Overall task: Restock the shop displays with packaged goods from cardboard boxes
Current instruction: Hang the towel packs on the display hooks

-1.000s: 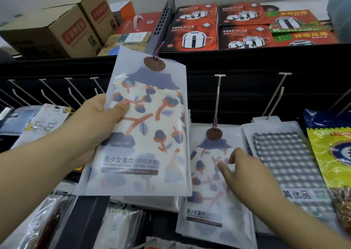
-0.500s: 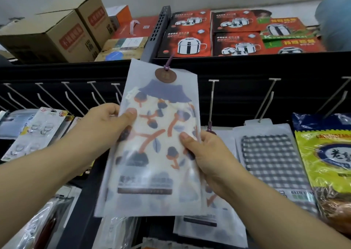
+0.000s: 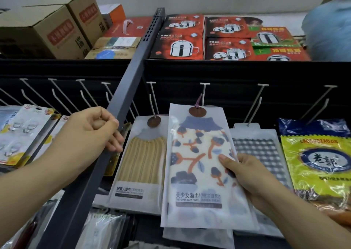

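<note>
A black display rack [image 3: 228, 72] fills the view, its top shelf carrying cardboard boxes [image 3: 51, 30] at the left end and red pot boxes [image 3: 180, 43] toward the right. A grey upright post [image 3: 117, 119] runs down the rack's front, left of the middle. Below the shelf, white hooks [image 3: 204, 93] stick out in a row. A yellow-green bag [image 3: 315, 163] hangs at the right edge, with a checked towel pack [image 3: 260, 153] just beside it. The floral towel pack [image 3: 199, 165] sits in the middle of the rack, its purple loop at a hook, partly overlapping a striped towel pack [image 3: 138, 159] on the next hook to the left. The right hand [image 3: 245, 174] holds the floral pack's right edge, thumb on its front and fingers behind. The left hand [image 3: 91, 133] is in front of the post, fingers loosely curled and holding nothing
</note>
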The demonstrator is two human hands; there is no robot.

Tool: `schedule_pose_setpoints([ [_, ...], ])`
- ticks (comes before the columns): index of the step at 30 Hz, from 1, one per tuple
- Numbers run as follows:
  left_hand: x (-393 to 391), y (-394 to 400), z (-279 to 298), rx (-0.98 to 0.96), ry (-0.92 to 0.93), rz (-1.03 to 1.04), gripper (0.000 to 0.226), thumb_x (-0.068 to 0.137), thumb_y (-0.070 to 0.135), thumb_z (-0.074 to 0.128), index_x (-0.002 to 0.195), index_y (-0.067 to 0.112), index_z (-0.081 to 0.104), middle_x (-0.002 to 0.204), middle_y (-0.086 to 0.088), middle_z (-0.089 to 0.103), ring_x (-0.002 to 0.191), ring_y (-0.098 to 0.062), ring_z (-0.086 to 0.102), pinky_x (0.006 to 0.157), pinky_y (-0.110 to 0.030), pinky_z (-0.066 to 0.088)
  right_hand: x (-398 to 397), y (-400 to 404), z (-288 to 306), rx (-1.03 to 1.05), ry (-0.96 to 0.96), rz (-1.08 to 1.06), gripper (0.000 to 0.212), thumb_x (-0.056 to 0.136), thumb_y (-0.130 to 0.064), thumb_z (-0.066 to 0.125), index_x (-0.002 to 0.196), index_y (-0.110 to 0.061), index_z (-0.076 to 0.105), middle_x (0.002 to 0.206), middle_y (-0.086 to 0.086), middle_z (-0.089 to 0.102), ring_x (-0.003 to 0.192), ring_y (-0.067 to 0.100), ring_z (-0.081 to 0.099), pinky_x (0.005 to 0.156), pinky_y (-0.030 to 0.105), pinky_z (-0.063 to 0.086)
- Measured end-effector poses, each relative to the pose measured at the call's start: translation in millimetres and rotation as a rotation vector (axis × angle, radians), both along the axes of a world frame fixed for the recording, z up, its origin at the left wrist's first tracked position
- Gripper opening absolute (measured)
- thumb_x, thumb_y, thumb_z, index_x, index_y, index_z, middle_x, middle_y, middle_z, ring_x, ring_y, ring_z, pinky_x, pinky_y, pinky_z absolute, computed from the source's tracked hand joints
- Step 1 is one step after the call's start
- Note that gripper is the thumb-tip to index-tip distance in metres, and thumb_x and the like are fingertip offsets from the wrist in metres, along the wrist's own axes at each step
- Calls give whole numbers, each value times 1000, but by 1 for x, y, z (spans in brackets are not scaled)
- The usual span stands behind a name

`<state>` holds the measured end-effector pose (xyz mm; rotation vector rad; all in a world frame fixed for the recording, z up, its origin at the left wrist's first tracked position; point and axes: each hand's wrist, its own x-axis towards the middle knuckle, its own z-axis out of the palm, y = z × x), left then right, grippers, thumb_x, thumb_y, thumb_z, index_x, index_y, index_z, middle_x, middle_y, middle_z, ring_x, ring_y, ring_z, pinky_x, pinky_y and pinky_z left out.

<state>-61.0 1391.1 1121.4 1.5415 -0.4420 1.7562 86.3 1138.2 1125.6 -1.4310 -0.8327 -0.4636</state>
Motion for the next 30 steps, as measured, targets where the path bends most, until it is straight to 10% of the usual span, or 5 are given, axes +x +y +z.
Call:
schedule_pose_setpoints([
  [8,0,2,0,15,-7,36,19,94,2,49,77,4,55,58,-10,68,44,-18,63,41,-14,47,2,0,-4,50,40,206,23,94,-18,57,97,2,66,88,20,73,68,28,72,50,31,57],
  [30,4,5,2,21,-33,27,20,94,2,49,76,3,56,59,-11,67,43,-16,62,40,-13,45,2,-8,0,103,135,345,20,92,-15,57,95,4,65,88,22,73,63,27,72,49,34,57],
])
